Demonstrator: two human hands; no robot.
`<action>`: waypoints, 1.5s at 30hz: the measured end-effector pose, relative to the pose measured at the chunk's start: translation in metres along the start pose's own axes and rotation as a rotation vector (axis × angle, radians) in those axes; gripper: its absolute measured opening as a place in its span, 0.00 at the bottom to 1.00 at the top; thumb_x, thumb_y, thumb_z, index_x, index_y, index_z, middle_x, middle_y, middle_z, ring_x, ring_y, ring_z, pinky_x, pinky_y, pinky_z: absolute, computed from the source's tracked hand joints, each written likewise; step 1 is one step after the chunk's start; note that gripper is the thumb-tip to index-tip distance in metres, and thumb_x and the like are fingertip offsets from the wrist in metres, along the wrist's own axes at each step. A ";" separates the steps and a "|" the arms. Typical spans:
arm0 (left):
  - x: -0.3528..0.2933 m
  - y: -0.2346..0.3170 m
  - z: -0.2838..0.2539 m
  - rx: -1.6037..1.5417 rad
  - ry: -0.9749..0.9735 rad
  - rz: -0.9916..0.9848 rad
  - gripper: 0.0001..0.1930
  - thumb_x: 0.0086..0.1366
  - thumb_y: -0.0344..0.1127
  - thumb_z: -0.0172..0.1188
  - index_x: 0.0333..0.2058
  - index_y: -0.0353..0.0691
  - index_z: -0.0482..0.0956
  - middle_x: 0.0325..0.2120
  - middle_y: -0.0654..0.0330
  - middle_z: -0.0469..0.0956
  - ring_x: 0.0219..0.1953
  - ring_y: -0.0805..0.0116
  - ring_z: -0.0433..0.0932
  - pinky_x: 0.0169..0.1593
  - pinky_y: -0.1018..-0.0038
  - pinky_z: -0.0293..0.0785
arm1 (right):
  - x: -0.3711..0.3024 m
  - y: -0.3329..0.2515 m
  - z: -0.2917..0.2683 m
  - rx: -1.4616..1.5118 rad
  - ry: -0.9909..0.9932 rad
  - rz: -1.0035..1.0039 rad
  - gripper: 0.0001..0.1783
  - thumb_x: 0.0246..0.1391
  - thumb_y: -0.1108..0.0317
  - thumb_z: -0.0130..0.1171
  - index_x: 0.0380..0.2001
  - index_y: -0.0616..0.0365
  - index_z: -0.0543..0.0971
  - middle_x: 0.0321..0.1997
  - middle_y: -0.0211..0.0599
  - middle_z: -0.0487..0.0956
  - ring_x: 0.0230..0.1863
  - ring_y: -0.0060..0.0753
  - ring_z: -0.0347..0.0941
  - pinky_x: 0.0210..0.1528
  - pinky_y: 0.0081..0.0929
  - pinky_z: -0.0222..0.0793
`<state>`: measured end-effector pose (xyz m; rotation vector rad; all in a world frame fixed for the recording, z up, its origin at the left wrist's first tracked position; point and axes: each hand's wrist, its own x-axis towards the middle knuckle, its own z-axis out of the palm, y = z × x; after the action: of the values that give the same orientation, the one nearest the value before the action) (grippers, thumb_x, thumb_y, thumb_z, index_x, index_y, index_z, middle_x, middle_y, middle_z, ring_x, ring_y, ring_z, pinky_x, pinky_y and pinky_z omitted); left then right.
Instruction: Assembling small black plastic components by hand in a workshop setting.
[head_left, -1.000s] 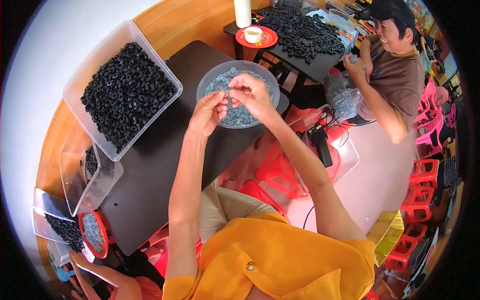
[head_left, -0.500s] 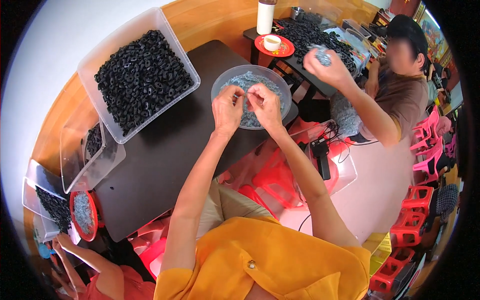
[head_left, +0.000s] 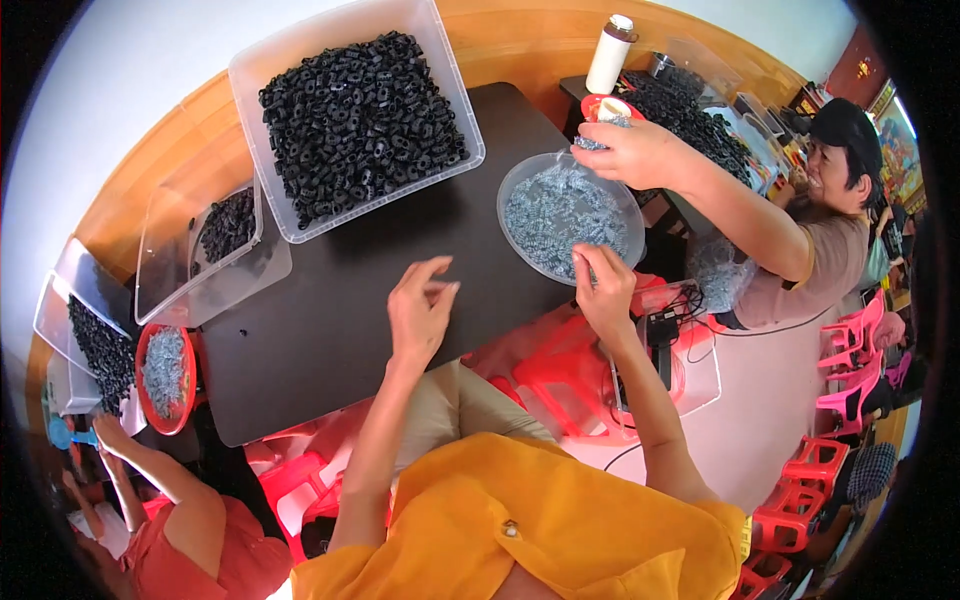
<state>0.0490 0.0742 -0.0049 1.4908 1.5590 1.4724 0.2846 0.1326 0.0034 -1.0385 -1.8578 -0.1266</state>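
Orange cloth covers your chest in the shirt (head_left: 530, 520), and your two bare forearms slant up and inward from it, hands well apart. Your left hand (head_left: 420, 312) is raised above the dark counter (head_left: 300, 340), fingers loosely spread and curved, thumb pointing away from you, nothing visible in its grasp. Your right hand (head_left: 605, 290) is at the near edge of the clear bowl (head_left: 528, 262), thumb and fingertips drawn close; you cannot tell whether they meet or pinch something. Small bluish pieces (head_left: 565, 215) lie in that bowl, at the counter's far right. Above its far side, a co-worker's hand (head_left: 640, 155) grips a bluish clump (head_left: 592, 143). Black pieces (head_left: 365, 130) heap in the tub (head_left: 252, 90) beyond your left hand. A gold mark on the red panel (head_left: 850, 85) is too small to read.
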 end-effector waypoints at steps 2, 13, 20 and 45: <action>-0.022 -0.015 -0.013 -0.029 0.060 -0.126 0.15 0.53 0.21 0.59 0.41 0.35 0.74 0.34 0.54 0.75 0.30 0.70 0.78 0.33 0.78 0.74 | 0.001 0.001 0.006 0.039 -0.026 -0.092 0.05 0.43 0.77 0.59 0.27 0.60 0.75 0.24 0.36 0.74 0.23 0.39 0.71 0.24 0.31 0.66; -0.051 -0.029 -0.021 -0.048 0.146 -0.153 0.12 0.53 0.20 0.57 0.38 0.33 0.76 0.31 0.58 0.76 0.28 0.75 0.75 0.32 0.80 0.71 | -0.026 0.005 -0.012 -0.188 -0.042 -0.210 0.08 0.40 0.70 0.63 0.27 0.56 0.76 0.27 0.30 0.72 0.32 0.35 0.67 0.37 0.33 0.60; -0.053 -0.036 -0.020 -0.118 0.171 -0.148 0.11 0.53 0.19 0.57 0.37 0.32 0.76 0.30 0.58 0.76 0.28 0.75 0.75 0.32 0.80 0.72 | -0.033 0.005 -0.022 -0.188 -0.039 -0.209 0.06 0.39 0.75 0.62 0.25 0.59 0.76 0.27 0.32 0.72 0.31 0.36 0.67 0.36 0.33 0.60; -0.052 -0.032 -0.020 -0.065 0.148 -0.120 0.09 0.54 0.19 0.55 0.35 0.32 0.76 0.28 0.58 0.75 0.28 0.74 0.76 0.32 0.80 0.72 | -0.037 0.007 -0.020 -0.139 -0.049 -0.172 0.05 0.39 0.77 0.61 0.23 0.60 0.76 0.25 0.33 0.73 0.30 0.38 0.67 0.36 0.32 0.60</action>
<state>0.0327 0.0262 -0.0441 1.2544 1.6393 1.5775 0.3097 0.1055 -0.0176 -0.9818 -2.0039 -0.3392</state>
